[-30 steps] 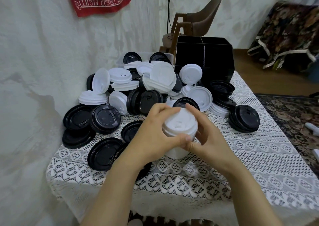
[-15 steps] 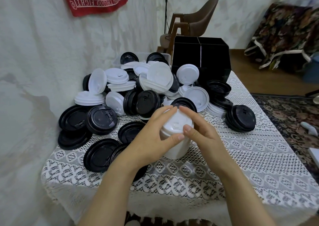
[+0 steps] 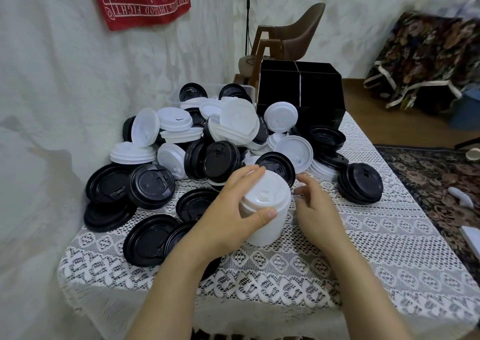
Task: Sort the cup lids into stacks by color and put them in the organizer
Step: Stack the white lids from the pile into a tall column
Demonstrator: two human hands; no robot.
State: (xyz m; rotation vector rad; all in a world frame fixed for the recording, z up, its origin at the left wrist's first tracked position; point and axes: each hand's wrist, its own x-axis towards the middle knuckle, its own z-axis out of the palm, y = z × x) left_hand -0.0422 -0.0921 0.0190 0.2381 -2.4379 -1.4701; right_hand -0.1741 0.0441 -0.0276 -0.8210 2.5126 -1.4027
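A tall stack of white lids stands on the lace tablecloth in front of me. My left hand wraps around its left side, thumb across the front, fingers over the top. Just right of the stack my right hand hovers with its fingers apart, not touching it. Behind lies a mixed heap of white lids and black lids. The black organizer with divided compartments stands at the back of the table.
Loose black lids lie at the left front, and a black lid stack sits to the right. A clear bin is behind the heap. The wall runs close on the left; a chair stands beyond the table.
My right hand has let go of the white stack and drawn off to the right. My left hand keeps its hold on the stack.
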